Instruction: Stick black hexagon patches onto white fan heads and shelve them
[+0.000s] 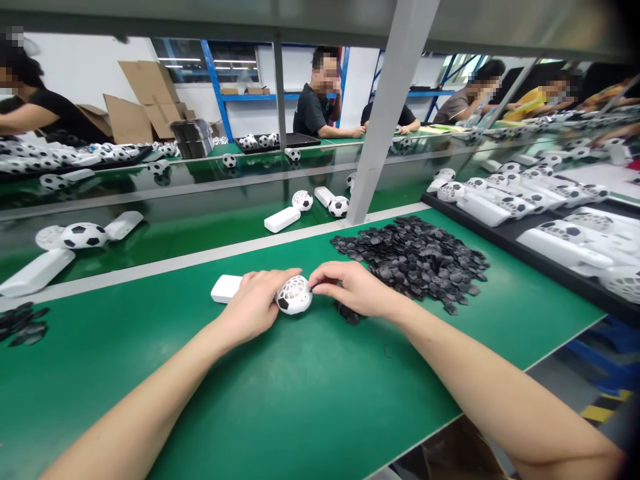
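My left hand [255, 298] is wrapped over a white device with a football-patterned round head [294, 295], lying on the green table [280, 400]. Its white block-shaped handle [225, 289] sticks out to the left from under my fingers. The head has an open white lattice on top and a black patch at its lower left. At the head's right side my right hand [345, 285] pinches a small dark piece [312, 288], mostly hidden by the fingertips. Just beyond that hand spreads a pile of flat black pieces [420, 260].
A black tray [550, 267] of similar devices stands at the right. More black pieces [23, 323] lie at the left edge. A grey post [385, 120] rises ahead beside the conveyor belt [200, 227], which carries several devices. People sit along the far side.
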{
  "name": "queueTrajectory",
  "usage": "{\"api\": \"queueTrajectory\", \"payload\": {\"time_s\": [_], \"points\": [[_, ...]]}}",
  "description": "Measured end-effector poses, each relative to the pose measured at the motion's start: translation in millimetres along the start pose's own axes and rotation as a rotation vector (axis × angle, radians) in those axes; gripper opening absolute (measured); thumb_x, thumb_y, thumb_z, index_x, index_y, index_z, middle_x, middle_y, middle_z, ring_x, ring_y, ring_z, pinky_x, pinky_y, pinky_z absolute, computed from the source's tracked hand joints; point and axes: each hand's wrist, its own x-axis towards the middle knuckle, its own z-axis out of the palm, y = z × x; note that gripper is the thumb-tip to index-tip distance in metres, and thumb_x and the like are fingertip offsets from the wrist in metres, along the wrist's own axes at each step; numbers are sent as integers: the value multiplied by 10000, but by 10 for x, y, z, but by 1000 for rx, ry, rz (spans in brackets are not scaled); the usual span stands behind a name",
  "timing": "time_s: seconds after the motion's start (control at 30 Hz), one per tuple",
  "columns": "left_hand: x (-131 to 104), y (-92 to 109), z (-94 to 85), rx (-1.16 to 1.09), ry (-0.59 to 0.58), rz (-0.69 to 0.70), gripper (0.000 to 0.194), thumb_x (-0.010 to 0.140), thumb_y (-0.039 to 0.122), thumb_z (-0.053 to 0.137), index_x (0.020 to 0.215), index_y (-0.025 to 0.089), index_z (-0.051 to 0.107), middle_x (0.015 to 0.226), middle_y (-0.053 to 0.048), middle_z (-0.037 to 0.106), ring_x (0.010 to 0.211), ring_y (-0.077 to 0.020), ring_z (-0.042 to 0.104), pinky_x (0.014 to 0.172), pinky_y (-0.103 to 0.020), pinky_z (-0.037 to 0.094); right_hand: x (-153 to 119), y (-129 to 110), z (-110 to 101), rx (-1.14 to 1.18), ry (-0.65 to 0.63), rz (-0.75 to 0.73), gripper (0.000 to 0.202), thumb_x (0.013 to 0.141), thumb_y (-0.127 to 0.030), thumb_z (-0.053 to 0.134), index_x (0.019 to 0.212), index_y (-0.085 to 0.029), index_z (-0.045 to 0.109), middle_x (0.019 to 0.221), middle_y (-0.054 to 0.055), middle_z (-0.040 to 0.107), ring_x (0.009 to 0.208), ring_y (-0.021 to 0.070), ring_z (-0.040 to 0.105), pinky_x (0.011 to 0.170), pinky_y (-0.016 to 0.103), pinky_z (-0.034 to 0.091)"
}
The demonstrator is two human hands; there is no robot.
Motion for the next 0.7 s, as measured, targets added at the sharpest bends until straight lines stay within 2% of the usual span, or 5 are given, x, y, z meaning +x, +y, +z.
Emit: {"api": "queueTrajectory", "payload": {"time_s": [0.17,0.27,0.37,0.5,0.7], "points": [[-7,17,0,20,-10,-10,623,697,51,367,1269,298,379,1187,-7,549,1066,-227,482,900,-403,330,-26,-46,6,-60,-25,-20,167,850,-140,462,962,-196,573,951,34,604,876,147,554,771,279,436],[-19,14,-5,44,-30,-16,642,684,85,421,1292,279,353,1218,-24,528,1095,-244,466,921,-409,318,-25,-29,4,-46,14,53,124,861,-153,437,901,-192,548,844,16,606,781,134,568,706,267,447],[-27,20,-9,36,-56,-36,693,686,277,572,1326,229,312,1266,-62,489,1132,-281,434,957,-426,292,-24,-28,11,26,51,121,86,870,-178,428,895,-193,510,794,3,595,724,124,560,648,251,448],[-20,55,6,23,-50,-105,910,596,645,603,1325,176,327,1247,-116,498,1131,-330,422,951,-459,293,-29,-49,37,29,53,38,36,812,-206,547,821,-181,572,812,10,565,723,120,520,662,243,429],[-7,100,47,7,27,-156,808,642,736,472,1238,192,447,1160,-99,558,1080,-323,455,919,-459,315,-45,-14,133,145,-58,59,44,807,-208,561,814,-173,586,762,-8,576,678,111,513,647,238,426]]}}
